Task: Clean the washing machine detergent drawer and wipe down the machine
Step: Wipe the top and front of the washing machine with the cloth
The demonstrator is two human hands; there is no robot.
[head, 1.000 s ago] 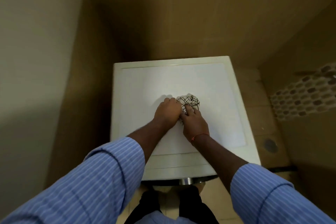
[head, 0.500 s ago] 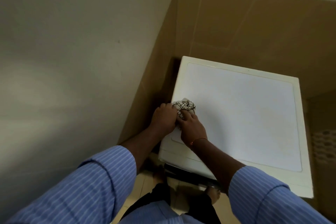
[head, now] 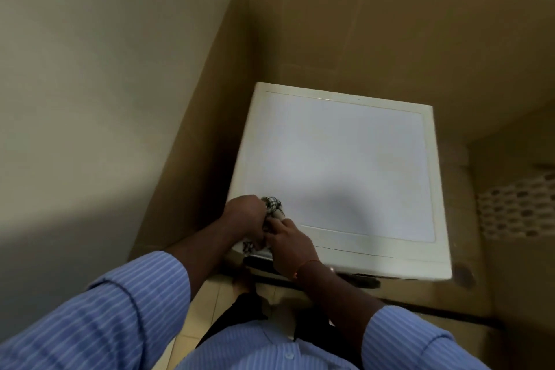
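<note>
A white washing machine [head: 345, 165] stands in a corner between a plain wall [head: 105, 69] on its left and tan wall tiles [head: 390, 33] behind it. At the machine's near-left top corner, both hands work a checked cloth [head: 272, 205]. The left hand [head: 244, 213] has its fingers curled round the bunched cloth, and part of the cloth hangs over the front edge below. The right hand [head: 289, 239] pinches the same cloth from the right, a thin orange band [head: 306, 264] at its wrist. Both striped blue sleeves [head: 126, 309] are pushed up the forearms. The detergent drawer cannot be made out.
</note>
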